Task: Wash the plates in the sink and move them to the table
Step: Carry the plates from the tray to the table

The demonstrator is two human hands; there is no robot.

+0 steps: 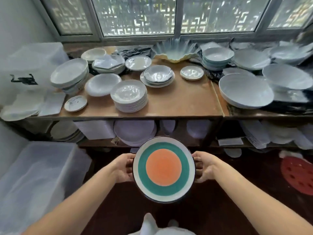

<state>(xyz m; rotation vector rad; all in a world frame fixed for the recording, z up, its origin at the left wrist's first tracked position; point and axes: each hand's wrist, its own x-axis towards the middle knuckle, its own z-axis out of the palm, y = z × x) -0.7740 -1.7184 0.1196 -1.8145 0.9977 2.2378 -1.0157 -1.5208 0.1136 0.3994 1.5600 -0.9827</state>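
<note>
Both hands hold one plate (164,168) level, face up, in front of the body and well short of the table (183,102). The plate has an orange centre, a green ring, a pale band and a dark rim. Left hand (124,168) grips the left edge, right hand (204,167) grips the right edge, fingers curled under and round the rim on opposite sides; thumbs sit near the top edge. A two-sided grip keeps the plate flat and steady, probably because a washed plate would be slippery, though wetness cannot be seen here. Both forearms reach forward from the bottom corners and converge on the plate, wrists roughly straight, elbows out of view. No sink in view. The table ahead is already crowded with white crockery: a stack of plates (129,97) near the front edge, a large white bowl (245,90) at right, more bowls and dishes behind. Bare wood shows in the front middle, between the stack and the large bowl, so that looks like the likely set-down spot. Lower shelf also holds plates. A clear plastic bin (39,180) stands at lower left. Judged step: carrying the plate to the table, placement not yet done.
</note>
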